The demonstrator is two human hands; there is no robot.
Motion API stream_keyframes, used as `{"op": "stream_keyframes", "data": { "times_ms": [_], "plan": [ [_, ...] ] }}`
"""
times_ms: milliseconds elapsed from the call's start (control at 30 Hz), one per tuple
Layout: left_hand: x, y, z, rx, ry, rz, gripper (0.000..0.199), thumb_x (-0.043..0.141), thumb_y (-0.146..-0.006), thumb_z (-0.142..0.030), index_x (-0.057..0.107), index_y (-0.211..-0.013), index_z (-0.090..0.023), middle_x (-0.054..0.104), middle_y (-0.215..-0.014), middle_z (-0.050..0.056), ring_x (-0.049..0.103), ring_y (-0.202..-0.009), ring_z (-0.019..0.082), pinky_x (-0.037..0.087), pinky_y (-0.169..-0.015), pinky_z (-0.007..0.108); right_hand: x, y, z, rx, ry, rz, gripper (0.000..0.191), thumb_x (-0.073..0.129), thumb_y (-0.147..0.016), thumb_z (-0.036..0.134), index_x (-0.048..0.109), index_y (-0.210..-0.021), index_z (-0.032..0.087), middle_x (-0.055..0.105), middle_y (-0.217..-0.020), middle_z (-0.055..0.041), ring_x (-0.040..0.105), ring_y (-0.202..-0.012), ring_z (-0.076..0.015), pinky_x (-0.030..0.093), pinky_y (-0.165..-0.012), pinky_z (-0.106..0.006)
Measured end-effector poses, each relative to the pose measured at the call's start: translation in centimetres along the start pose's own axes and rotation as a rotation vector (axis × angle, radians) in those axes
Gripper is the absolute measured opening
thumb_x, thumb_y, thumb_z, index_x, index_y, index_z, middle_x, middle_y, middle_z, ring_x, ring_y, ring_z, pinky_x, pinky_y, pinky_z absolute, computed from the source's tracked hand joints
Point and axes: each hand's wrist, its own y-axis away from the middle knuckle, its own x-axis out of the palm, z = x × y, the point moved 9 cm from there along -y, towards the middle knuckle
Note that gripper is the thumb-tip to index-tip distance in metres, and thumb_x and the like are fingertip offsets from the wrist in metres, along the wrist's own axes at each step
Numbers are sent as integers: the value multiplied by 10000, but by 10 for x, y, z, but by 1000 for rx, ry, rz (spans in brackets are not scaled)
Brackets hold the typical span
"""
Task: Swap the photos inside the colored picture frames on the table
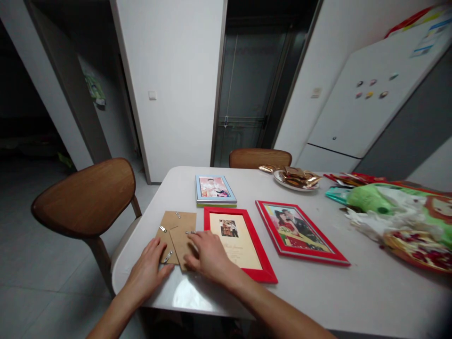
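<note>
Two brown backing boards with metal clips overlap near the table's left front edge: a rear board [169, 221] and a front board [181, 245]. My left hand [150, 266] rests at the rear board's left edge, fingers apart. My right hand [206, 254] touches the front board's right side, its fingers bent and parted. Beside it lies a red frame [252, 235] holding a cream sheet with a small photo, partly covered by my right wrist. Another red-edged frame [296, 230] with a couple's picture is further right. A light blue frame [215, 189] lies behind, on something green.
On the white table [243, 186], a plate [296, 181] of gold-wrapped packets sits at the back. Green and white bags [377, 202] and a dish of food [418, 249] are at the right. Wooden chairs stand left [88, 197] and behind [260, 157].
</note>
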Motion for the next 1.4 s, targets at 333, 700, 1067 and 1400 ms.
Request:
{"op": "stream_keyframes", "data": {
  "times_ms": [333, 700, 1067, 1400],
  "plan": [
    [-5, 5, -10, 150, -6, -161, 519, 555, -679, -336, 426, -1148, -154, 399, -1277, 139, 349, -1184, 280, 346, -944, 446, 2, -11, 17, 11, -244, -89, 472, 557, -605, 206, 499, -1071, 161, 520, -971, -84, 443, -902, -198, 370, -783, -314],
    [-51, -18, -107, 326, 165, -253, 526, 533, -697, -177, 348, -1188, -136, 336, -1313, 155, 264, -1234, 237, 270, -1002, 441, -100, 15, -9, -51, -251, -286, 391, 519, -596, 141, 558, -983, 176, 539, -1002, -65, 468, -929, -183, 373, -826, -353],
    [34, -21, -172, 353, 303, 207, 375, 586, -688, -247, 514, -1038, -132, 425, -1257, 145, 355, -1179, 259, 286, -986, 436, -72, 72, -103, 243, -91, -60, 357, 482, -605, 205, 626, -928, 155, 568, -979, -85, 512, -900, -202, 386, -828, -328],
    [38, -26, -165, 377, 204, 177, 242, 478, -740, -144, 543, -972, -156, 496, -1197, 106, 419, -1134, 225, 327, -963, 406, -50, 68, -108, 262, -69, -102, 380, 485, -604, 191, 618, -954, 126, 570, -1018, -104, 496, -943, -206, 373, -854, -324]
  ]
}}
